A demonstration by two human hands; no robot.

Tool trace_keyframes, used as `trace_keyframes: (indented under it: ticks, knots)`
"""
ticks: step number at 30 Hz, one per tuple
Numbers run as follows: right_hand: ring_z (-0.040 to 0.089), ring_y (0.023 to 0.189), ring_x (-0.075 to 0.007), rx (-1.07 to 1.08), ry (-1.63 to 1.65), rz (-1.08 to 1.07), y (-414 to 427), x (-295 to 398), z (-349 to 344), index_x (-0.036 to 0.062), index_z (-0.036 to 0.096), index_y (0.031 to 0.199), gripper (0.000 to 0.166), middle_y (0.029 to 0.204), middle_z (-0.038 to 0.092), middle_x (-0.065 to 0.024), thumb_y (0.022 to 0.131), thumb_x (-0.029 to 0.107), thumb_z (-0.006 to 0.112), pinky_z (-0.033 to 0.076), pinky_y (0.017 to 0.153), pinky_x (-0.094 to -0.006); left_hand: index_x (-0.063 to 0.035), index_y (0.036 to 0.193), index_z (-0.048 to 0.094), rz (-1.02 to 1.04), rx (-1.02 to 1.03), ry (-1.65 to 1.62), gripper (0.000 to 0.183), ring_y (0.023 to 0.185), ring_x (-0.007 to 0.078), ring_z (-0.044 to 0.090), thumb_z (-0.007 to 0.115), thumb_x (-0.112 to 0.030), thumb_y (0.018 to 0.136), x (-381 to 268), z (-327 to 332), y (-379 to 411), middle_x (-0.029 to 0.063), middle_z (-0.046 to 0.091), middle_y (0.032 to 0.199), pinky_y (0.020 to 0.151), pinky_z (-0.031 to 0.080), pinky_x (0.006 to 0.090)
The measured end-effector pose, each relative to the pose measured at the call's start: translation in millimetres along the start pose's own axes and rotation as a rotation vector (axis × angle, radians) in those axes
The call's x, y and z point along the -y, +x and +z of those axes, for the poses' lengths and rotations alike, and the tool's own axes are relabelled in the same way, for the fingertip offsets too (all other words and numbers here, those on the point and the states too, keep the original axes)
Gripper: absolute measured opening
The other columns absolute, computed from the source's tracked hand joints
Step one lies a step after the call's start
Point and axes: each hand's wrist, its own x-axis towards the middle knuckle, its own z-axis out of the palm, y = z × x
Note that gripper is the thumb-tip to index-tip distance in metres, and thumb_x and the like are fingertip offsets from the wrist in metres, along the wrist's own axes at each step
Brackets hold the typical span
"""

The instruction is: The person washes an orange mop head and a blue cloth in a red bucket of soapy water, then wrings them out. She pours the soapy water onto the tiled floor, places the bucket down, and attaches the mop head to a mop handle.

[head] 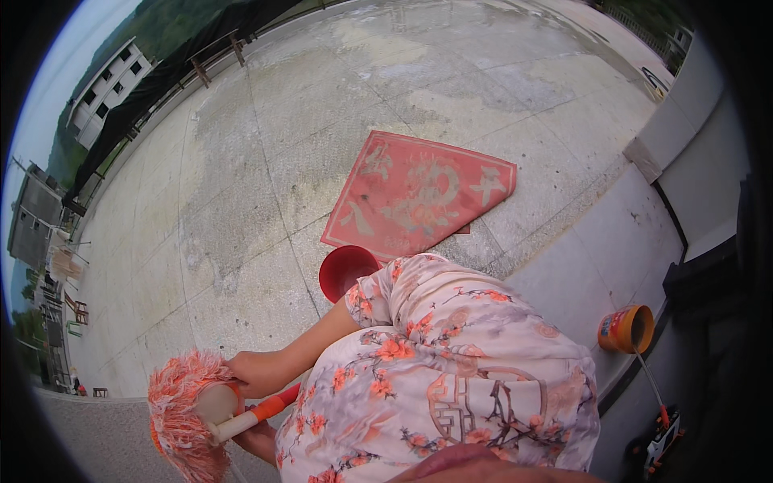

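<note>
A mop head with pink-orange strands [181, 416] and a pale round plate is raised at the lower left. My right hand [247, 371] grips its upper edge, the fingertips partly hidden. Below it, my left hand [259, 439] is against the underside of the mop's white socket [235, 425], its fingers mostly hidden behind it. From the socket an orange and red handle [278, 404] runs behind my floral clothing. A red plastic bucket [344, 271] stands beyond my right arm, partly covered by the sleeve.
A red doormat [423, 193] with a folded edge lies on the stained paved floor [241, 211]. An orange bucket [625, 329] with a thin rod in it is at the right, near a wall [706, 175]. Dark netting and a railing [199, 72] border the upper left.
</note>
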Motion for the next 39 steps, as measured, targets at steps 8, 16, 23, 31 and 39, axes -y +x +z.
trace_keyframes:
  ticks: [8, 16, 23, 31, 39]
  knots:
    - [0.05, 0.056, -0.0139, 0.063, -0.166, 0.28, 8, 63, -32, -0.0024, 0.051, 0.094, 0.026, 0.065, 0.056, -0.0109, 0.072, 0.01, 0.059, 0.043, 0.052, -0.0293, -0.0053, 0.111, 0.043, -0.154, 0.179, -0.129, 0.027, 0.082, 0.022, 0.06, 0.041, -0.023, 0.09, -24, 5, 2, 0.009, 0.057, 0.099, 0.076, 0.049, 0.0375]
    - [0.052, 0.051, -0.0113, 0.147, -0.162, 0.274, -6, 50, -25, -0.0015, 0.056, 0.093, 0.027, 0.061, 0.057, -0.0067, 0.078, 0.02, 0.063, 0.041, 0.048, -0.0261, -0.0061, 0.109, 0.043, -0.04, 0.102, -0.258, 0.029, 0.076, 0.0193, 0.06, 0.033, -0.027, 0.092, -10, 4, -11, 0.0093, 0.057, 0.096, 0.07, 0.049, 0.0356]
    - [0.056, 0.052, -0.0313, 0.101, -0.346, 0.147, 3, 43, -23, -0.0001, 0.059, 0.072, 0.025, 0.06, 0.058, -0.017, 0.078, 0.024, 0.055, 0.044, 0.05, -0.0387, -0.0084, 0.113, 0.041, 0.026, 0.175, -0.27, 0.032, 0.076, 0.0189, 0.058, 0.032, -0.032, 0.093, -2, 11, -6, 0.0086, 0.056, 0.099, 0.073, 0.048, 0.0368]
    - [0.053, 0.046, -0.0351, 0.137, -0.58, -0.092, 5, 59, -11, 0.0012, 0.053, 0.062, 0.022, 0.05, 0.051, -0.0158, 0.076, 0.019, 0.056, 0.044, 0.046, -0.0416, -0.0065, 0.118, 0.039, 0.171, -0.035, -0.296, 0.034, 0.093, 0.0151, 0.055, 0.042, -0.029, 0.092, 8, 24, 9, 0.0066, 0.052, 0.106, 0.08, 0.046, 0.0306]
    - [0.057, 0.061, -0.0281, 0.282, -0.273, -0.098, 5, 33, -17, 0.0016, 0.062, 0.081, 0.015, 0.067, 0.058, -0.0157, 0.078, 0.016, 0.057, 0.046, 0.056, -0.034, -0.0084, 0.099, 0.048, 0.149, -0.272, -0.421, 0.026, 0.068, 0.0108, 0.053, 0.041, -0.032, 0.09, 10, 44, 20, 0.0025, 0.053, 0.081, 0.06, 0.044, 0.0251]
